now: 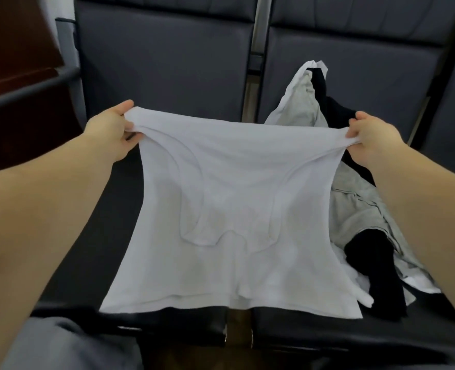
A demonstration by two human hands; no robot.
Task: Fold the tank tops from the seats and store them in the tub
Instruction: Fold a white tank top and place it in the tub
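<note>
A white tank top [221, 209] is stretched between my two hands above the dark seats, doubled over so its straps show through the cloth. My left hand [114, 129] pinches its upper left corner. My right hand [370, 140] pinches the upper right corner. The lower hem lies near the front edge of the seats. On the right seat sits a heap of other tank tops [354, 209], grey, black and white, partly hidden behind the white one. No tub is in view.
Two dark padded seats [167, 62] stand side by side with a narrow gap [253, 76] between them. A dark armrest bar [34, 84] runs at the left. A grey-clad knee [47, 343] shows at the bottom left.
</note>
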